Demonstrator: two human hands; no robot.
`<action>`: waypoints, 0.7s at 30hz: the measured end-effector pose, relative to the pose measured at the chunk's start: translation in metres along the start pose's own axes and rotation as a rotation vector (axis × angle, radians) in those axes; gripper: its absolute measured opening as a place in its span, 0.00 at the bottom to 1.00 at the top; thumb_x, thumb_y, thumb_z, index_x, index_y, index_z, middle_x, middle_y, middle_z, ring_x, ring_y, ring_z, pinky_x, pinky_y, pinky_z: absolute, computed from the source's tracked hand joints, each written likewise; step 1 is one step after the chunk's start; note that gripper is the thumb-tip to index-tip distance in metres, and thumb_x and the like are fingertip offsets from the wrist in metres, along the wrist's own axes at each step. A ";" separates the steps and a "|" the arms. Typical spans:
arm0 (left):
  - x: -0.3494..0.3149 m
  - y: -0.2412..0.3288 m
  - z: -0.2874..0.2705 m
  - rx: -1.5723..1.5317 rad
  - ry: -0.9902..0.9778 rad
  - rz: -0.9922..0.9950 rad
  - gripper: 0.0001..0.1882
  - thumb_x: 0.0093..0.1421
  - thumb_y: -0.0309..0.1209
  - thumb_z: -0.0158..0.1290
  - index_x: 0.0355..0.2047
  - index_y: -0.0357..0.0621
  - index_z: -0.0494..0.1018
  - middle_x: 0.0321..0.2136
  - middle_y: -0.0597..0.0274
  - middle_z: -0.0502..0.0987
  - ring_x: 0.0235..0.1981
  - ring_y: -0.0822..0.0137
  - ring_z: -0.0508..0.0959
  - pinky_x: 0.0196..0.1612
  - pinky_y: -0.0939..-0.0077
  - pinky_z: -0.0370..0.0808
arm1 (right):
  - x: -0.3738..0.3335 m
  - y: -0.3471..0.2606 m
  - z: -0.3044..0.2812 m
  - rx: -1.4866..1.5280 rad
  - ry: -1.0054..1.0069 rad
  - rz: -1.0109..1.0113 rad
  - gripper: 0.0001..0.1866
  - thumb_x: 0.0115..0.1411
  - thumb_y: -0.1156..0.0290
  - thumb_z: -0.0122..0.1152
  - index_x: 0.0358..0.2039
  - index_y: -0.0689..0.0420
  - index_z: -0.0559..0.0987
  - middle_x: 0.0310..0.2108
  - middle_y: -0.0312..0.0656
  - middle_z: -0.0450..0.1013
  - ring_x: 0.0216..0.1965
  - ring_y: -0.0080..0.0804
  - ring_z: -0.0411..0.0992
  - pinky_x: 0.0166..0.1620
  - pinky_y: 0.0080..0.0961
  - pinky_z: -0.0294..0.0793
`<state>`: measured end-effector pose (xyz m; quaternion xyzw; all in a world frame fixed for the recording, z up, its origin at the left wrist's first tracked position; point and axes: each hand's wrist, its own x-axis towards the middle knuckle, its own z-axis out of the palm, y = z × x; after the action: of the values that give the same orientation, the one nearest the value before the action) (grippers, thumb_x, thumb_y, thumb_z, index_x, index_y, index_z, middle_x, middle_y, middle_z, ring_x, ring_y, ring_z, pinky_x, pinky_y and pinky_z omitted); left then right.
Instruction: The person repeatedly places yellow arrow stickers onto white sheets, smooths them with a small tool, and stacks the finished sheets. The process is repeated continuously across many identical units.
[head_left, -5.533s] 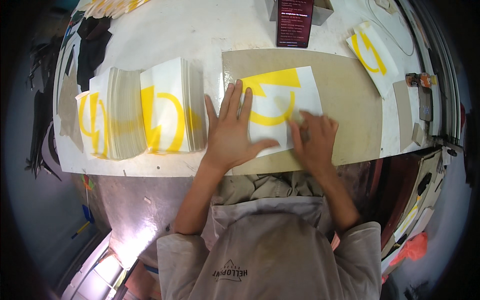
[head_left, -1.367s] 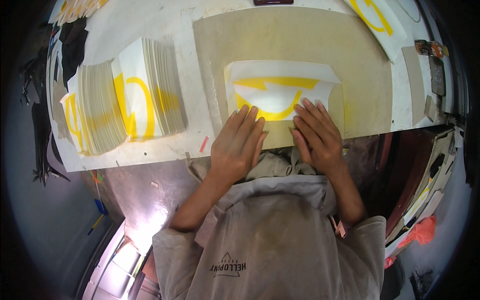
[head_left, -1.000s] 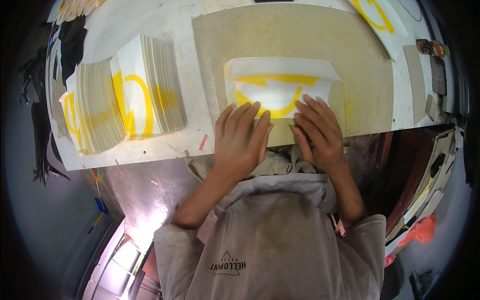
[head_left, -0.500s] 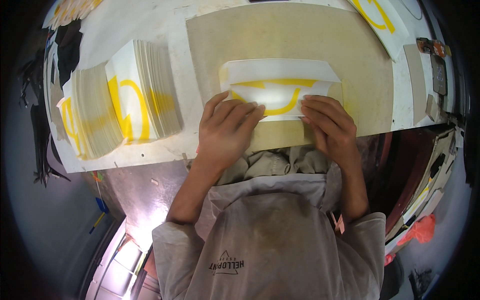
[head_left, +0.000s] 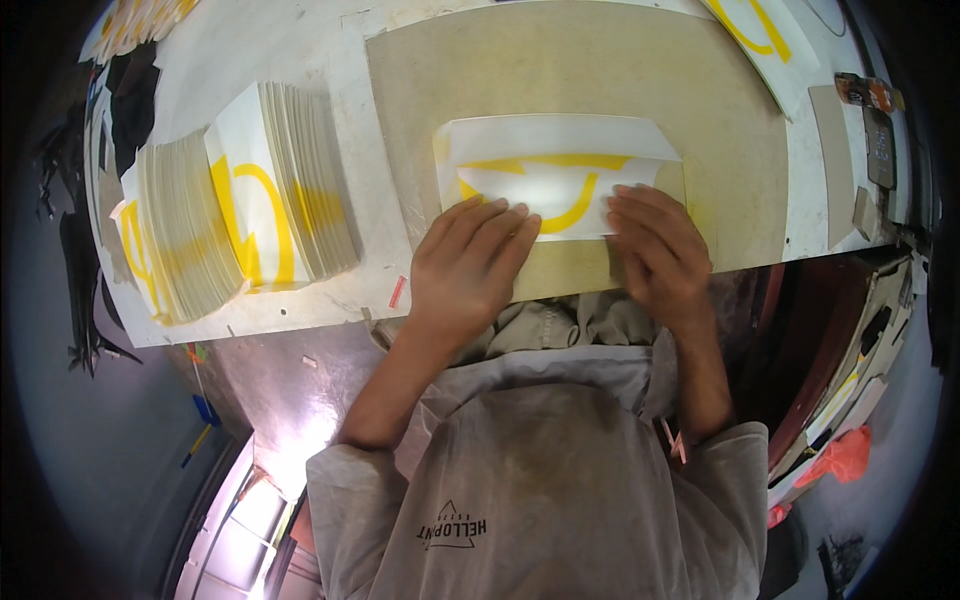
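A folded white paper piece (head_left: 560,135) with yellow printed shapes lies on a beige board in front of me. Its far part forms a long flap with slanted ends. My left hand (head_left: 470,255) holds the near left part, fingertips on top of the paper and side by side. At the near right corner, my right hand (head_left: 660,250) grips the paper with its fingers bent together, its thumb mostly hidden below them. Between the two hands the middle of the near edge shows.
Two stacks of folded white-and-yellow papers, a nearer-left stack (head_left: 185,235) and a second stack (head_left: 300,180), stand to the left on the white table (head_left: 385,235). The beige board (head_left: 560,60) covers the middle. Another printed sheet (head_left: 765,50) and a small dark display device (head_left: 880,145) are at right.
My left hand has shifted slightly right and down along the paper's near edge, uncovering a small red strip on the table. My right hand has barely moved.
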<state>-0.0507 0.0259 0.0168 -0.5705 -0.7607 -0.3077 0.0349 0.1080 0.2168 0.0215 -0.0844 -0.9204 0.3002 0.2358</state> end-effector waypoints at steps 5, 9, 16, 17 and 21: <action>0.002 -0.011 -0.004 -0.060 0.007 -0.032 0.21 0.47 0.16 0.63 0.43 0.42 0.84 0.41 0.57 0.84 0.44 0.55 0.84 0.48 0.61 0.83 | -0.005 0.018 -0.015 0.041 0.061 0.106 0.14 0.48 0.87 0.71 0.37 0.64 0.85 0.40 0.47 0.82 0.46 0.48 0.80 0.48 0.39 0.81; 0.004 -0.018 -0.006 -0.101 0.029 -0.062 0.19 0.50 0.15 0.65 0.44 0.40 0.83 0.41 0.55 0.84 0.43 0.55 0.85 0.46 0.63 0.83 | -0.006 0.023 -0.015 0.032 0.070 0.095 0.13 0.51 0.86 0.73 0.38 0.64 0.84 0.39 0.47 0.82 0.44 0.45 0.80 0.46 0.36 0.80; 0.016 -0.022 -0.004 -0.216 0.158 -0.313 0.18 0.53 0.19 0.70 0.45 0.37 0.82 0.39 0.50 0.83 0.35 0.57 0.83 0.36 0.69 0.80 | -0.001 0.014 -0.007 0.212 0.174 0.448 0.19 0.55 0.83 0.74 0.49 0.63 0.83 0.40 0.46 0.81 0.41 0.35 0.79 0.46 0.28 0.80; 0.014 -0.025 -0.001 -0.215 0.165 -0.305 0.18 0.53 0.20 0.70 0.45 0.37 0.82 0.39 0.50 0.83 0.35 0.57 0.83 0.36 0.69 0.80 | -0.002 0.015 -0.006 0.205 0.178 0.430 0.20 0.55 0.82 0.74 0.49 0.63 0.83 0.40 0.46 0.81 0.41 0.34 0.79 0.46 0.28 0.80; 0.015 -0.026 -0.002 -0.216 0.144 -0.309 0.19 0.53 0.21 0.70 0.46 0.37 0.82 0.40 0.50 0.83 0.35 0.57 0.82 0.37 0.69 0.80 | -0.002 0.018 -0.006 0.171 0.148 0.363 0.19 0.56 0.84 0.73 0.49 0.65 0.80 0.44 0.47 0.80 0.43 0.34 0.81 0.48 0.27 0.79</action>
<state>-0.0795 0.0332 0.0136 -0.4241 -0.7972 -0.4293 -0.0198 0.1132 0.2333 0.0145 -0.2502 -0.8415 0.4077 0.2512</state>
